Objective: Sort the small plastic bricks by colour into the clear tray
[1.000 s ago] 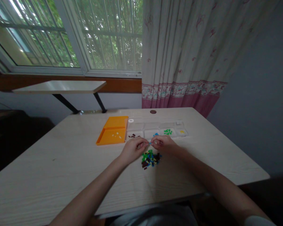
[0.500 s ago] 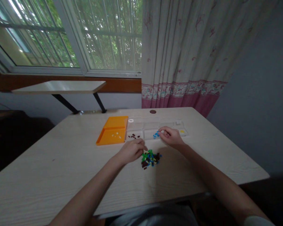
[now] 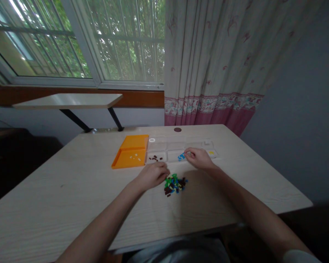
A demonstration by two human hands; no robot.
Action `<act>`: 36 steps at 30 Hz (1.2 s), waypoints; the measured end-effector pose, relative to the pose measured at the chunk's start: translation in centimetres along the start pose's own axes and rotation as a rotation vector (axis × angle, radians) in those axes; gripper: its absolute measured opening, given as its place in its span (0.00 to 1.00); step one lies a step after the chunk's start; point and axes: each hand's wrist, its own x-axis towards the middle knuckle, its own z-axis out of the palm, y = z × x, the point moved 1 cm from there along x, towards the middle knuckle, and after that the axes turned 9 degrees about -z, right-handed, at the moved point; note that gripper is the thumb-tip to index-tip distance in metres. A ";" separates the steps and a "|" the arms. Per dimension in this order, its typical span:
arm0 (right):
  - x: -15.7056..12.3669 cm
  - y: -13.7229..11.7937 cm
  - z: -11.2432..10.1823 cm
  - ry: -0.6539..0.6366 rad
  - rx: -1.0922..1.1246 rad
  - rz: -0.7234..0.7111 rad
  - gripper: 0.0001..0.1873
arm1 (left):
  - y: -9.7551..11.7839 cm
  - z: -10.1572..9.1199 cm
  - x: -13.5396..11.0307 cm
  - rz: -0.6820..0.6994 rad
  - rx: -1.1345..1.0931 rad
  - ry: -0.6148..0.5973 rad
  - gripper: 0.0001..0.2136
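Observation:
A mixed pile of small green, brown, blue and pale plastic bricks [image 3: 175,185] lies on the table. My left hand [image 3: 154,175] is at its upper left edge, fingers curled together; whatever they may hold is hidden. Over the clear divided tray [image 3: 167,149], my right hand [image 3: 199,158] is closed in a pinch beside the blue bricks [image 3: 181,156] in a front compartment. What sits between its fingertips is too small to make out. Brown bricks [image 3: 155,158] occupy the compartment to the left, and a yellow piece [image 3: 211,152] is in the one at the right end.
An orange box lid [image 3: 133,141] with several small white pieces [image 3: 135,157] adjoins the tray's left side. A white ring [image 3: 152,140] lies in a back compartment. At the rear left a raised shelf [image 3: 68,100] stands on black supports. Behind are a window and a curtain [image 3: 208,65].
My left fingers have drawn in slightly at the pile's edge. My right hand stays by the blue bricks with barely any shift.

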 end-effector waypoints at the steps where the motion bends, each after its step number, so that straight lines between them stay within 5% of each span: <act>1: 0.0 0.3 0.2 -0.016 -0.017 0.014 0.11 | 0.0 0.0 0.0 0.002 -0.004 0.004 0.11; 15: -0.1 -0.2 0.9 -0.129 -0.043 0.008 0.12 | 0.1 -0.1 -0.1 0.011 -0.062 -0.015 0.10; 24: -0.8 -2.6 2.0 -0.325 0.002 -0.255 0.10 | -0.1 -0.1 -0.1 0.048 -0.124 -0.013 0.10; 32: -1.5 -3.0 2.9 -0.305 0.021 -0.354 0.08 | -0.1 0.1 0.0 0.043 -0.146 0.008 0.08; 36: -1.4 -3.3 2.9 -0.235 0.080 -0.328 0.08 | 0.1 -0.2 0.1 -0.005 -0.207 0.115 0.07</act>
